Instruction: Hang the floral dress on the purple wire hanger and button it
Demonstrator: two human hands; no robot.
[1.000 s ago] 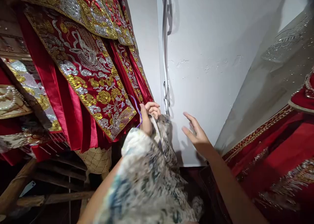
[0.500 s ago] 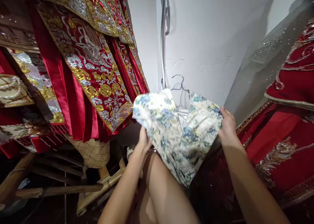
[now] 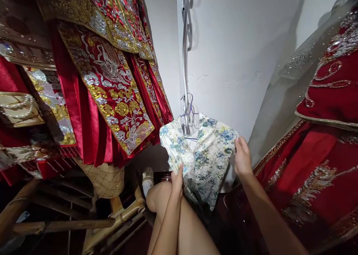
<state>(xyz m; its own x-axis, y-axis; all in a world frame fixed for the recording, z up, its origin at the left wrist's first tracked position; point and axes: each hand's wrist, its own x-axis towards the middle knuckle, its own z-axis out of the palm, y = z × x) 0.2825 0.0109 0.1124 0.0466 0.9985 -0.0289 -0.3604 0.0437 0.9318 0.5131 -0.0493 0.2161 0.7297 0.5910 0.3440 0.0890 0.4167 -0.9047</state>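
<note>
A white shirt [image 3: 207, 150] with blue and yellow flowers hangs on a thin purple hanger [image 3: 191, 107], whose wire shows through the open neckline. The hanger's hook is up against the metal rail on the wall; whether it is hooked there I cannot tell. My left hand [image 3: 177, 178] pinches the cloth at the lower left, thumb on top. At the right, my right hand [image 3: 242, 156] grips the edge of the sleeve. Between both hands the shirt is spread, its lower end tapering over dark ground.
Red costumes [image 3: 117, 98] with gold and silver embroidery hang at the left, above a wooden chair [image 3: 117, 225]. More red beaded garments [image 3: 321, 154] stand close on the right. A vertical metal rail [image 3: 185, 42] runs up the white wall [image 3: 229, 42]. My legs are below.
Both hands have moved with the shirt: the right one leftward, the left one slightly right and down. The hanger has shifted left toward the rail.
</note>
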